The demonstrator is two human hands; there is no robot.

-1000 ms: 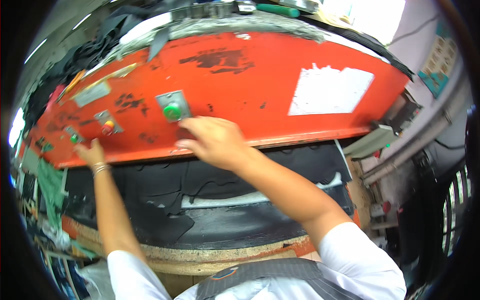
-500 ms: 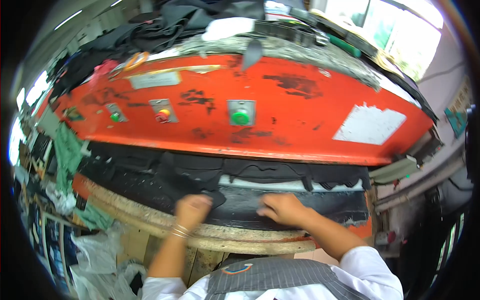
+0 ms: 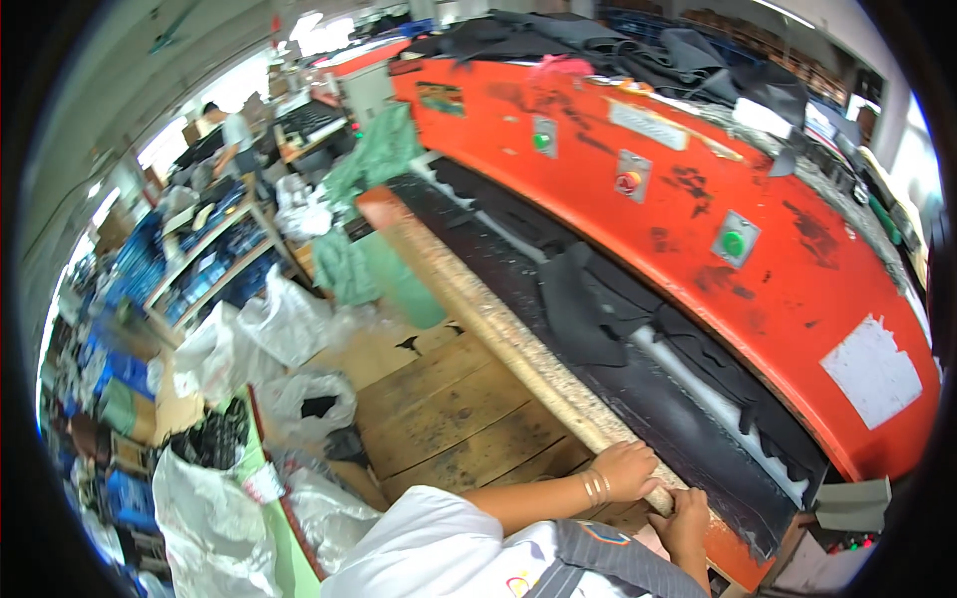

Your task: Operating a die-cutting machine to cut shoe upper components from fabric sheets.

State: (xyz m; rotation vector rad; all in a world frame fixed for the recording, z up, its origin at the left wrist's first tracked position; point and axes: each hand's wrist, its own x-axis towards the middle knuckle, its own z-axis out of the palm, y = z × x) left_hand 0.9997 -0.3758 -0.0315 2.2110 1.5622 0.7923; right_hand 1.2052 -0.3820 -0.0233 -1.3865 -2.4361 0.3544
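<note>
Both my hands are at the near right part of a chipboard edge (image 3: 543, 371) that runs along the front of a red machine's bed. My left hand (image 3: 626, 470), with thin bangles at the wrist, bends its fingers over this edge. Close beside it, my right hand (image 3: 686, 520) is curled round the same edge. Beyond them lies the black work surface (image 3: 653, 407). A dark grey piece of sheet material (image 3: 578, 309) rests on it, away from my hands. More black material (image 3: 518, 224) with a white strip (image 3: 703, 384) stretches along the machine's foot.
The red machine body (image 3: 778, 289) rises behind the bed, with a green button (image 3: 734, 242) and a red one (image 3: 628, 182). White plastic bags (image 3: 214, 523) and a wooden platform (image 3: 449, 409) are at left. Far off, a person (image 3: 234, 140) stands near shelves (image 3: 214, 254).
The view has swung left, showing the workshop floor and shelves. My hands, earlier apart over the black surface, are now close together on the chipboard edge.
</note>
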